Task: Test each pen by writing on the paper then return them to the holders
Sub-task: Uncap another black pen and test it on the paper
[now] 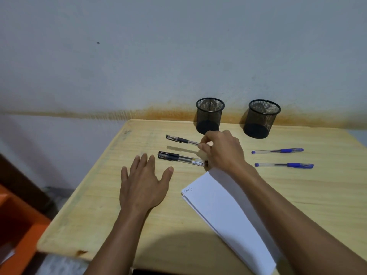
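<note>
On the table (297,195), nearest: paper (224,211), one scribble at its corner | left hand (144,182) flat, fingers spread, holding nothing | right hand (222,150) pinching black pen (181,140), lifted | far: two mesh holders (210,115), seemingly unfilled | step: pick-up for testing; next: bring tip to paper.

A pale wooden table (297,195) against the wall carries two black mesh holders (210,115) (262,118) at the back, two black pens (179,158) side by side, two blue pens (277,150) (284,165) at right, and a paper stack (224,211) in front.
</note>
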A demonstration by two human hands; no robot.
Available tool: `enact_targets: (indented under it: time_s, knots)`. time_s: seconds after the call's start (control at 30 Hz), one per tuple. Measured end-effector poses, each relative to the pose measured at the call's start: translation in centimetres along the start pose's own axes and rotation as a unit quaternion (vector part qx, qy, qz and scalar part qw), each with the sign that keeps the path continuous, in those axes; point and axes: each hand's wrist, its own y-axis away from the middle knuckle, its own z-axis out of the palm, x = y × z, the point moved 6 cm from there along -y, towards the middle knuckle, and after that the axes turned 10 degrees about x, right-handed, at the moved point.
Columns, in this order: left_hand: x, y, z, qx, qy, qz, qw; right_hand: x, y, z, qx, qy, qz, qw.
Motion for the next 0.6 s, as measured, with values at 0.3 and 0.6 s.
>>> enact_targets:
  time_s: [0.3, 0.6]
  knots:
    - [7.3, 3.0, -5.5, 0.131, 0.240, 0.170, 0.947, 1.8, 4.6, -7.4, -0.039, -0.153, -0.016, 0.987]
    - [10.9, 3.4, -5.0, 0.063, 0.376, 0.102, 0.919, 5.6, 6.1, -10.1, 0.071, -0.506, 0.203, 0.835]
